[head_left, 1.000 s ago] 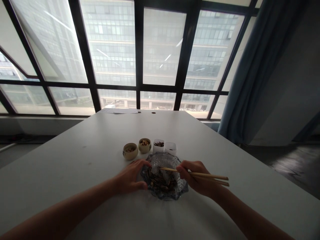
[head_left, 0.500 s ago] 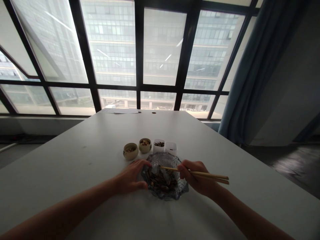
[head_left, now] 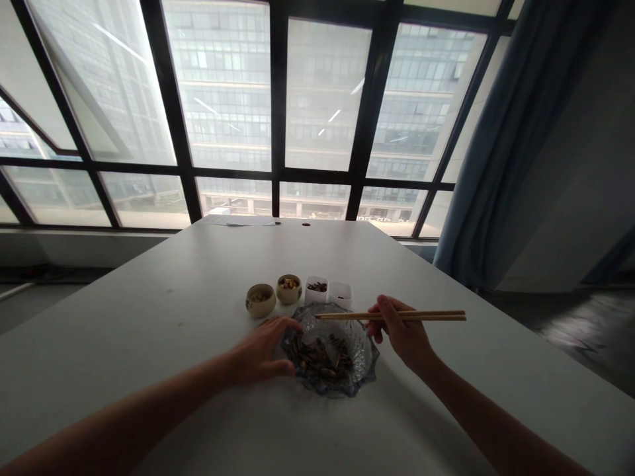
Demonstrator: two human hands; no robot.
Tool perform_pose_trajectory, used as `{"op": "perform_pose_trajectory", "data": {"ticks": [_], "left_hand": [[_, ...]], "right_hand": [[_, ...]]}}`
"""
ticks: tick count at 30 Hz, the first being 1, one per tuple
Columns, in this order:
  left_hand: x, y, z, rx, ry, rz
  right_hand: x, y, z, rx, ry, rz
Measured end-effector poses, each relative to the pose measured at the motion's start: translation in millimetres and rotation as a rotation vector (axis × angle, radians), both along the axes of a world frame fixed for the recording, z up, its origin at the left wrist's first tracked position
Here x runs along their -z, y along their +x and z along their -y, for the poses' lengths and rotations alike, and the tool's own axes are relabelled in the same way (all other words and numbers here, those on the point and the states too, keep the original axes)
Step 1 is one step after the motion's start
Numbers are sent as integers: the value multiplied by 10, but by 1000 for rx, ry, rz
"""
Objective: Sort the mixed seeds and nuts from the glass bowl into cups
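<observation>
A scalloped clear glass bowl point(head_left: 364, 370) sits on the table, with dark seeds point(head_left: 322, 360) lying in its lower part. My left hand point(head_left: 265, 349) holds the bowl's left side, thumb low and fingers at the upper rim. In my right hand point(head_left: 399, 330) is a pair of wooden chopsticks point(head_left: 436, 316), nearly level and close together. Their tips are above the far part of the bowl; something dark shows there, too small to make out.
Behind the bowl stand two beige cups, one point(head_left: 260, 312) at the left and one with nuts point(head_left: 288, 299). Beside them are a white container of dark seeds point(head_left: 316, 299) and another white container point(head_left: 346, 291). Papers point(head_left: 243, 220) lie at the table's far end.
My right hand has lifted up and to the right, bringing the chopsticks from inside the bowl to a level position above it. My left hand stays at the bowl.
</observation>
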State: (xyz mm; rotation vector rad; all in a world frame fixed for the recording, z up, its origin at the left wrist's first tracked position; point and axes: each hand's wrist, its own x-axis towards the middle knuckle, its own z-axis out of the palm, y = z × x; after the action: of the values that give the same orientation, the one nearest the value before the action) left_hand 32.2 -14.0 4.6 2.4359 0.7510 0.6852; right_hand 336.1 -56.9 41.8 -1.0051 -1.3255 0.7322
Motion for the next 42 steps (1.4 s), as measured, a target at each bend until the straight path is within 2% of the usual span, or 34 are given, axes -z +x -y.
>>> {"op": "perform_pose_trajectory", "data": {"ticks": [4, 7, 12, 18, 25, 29, 35, 40, 42], "left_hand": [[51, -5, -29, 11, 11, 16], [83, -7, -49, 15, 22, 27], [41, 9, -34, 12, 6, 12], [-38, 36, 5, 3, -7, -3], [-38, 37, 6, 2, -11, 4], [-25, 24, 0, 17, -14, 10], [2, 6, -10, 23, -13, 6], [25, -6, -29, 25, -20, 12], [14, -10, -27, 28, -20, 3]], "right_hand": [[6, -34, 1, 181, 150, -2], [9, -74, -35, 294, 275, 86], [78, -130, -137, 314, 342, 266], [152, -121, -214, 336, 358, 363], [149, -63, -364, 179, 236, 480], [99, -33, -371, 196, 258, 402], [-73, -16, -89, 155, 308, 235], [-200, 57, 199, -48, 255, 407], [-219, 88, 240, -71, 255, 474]]}}
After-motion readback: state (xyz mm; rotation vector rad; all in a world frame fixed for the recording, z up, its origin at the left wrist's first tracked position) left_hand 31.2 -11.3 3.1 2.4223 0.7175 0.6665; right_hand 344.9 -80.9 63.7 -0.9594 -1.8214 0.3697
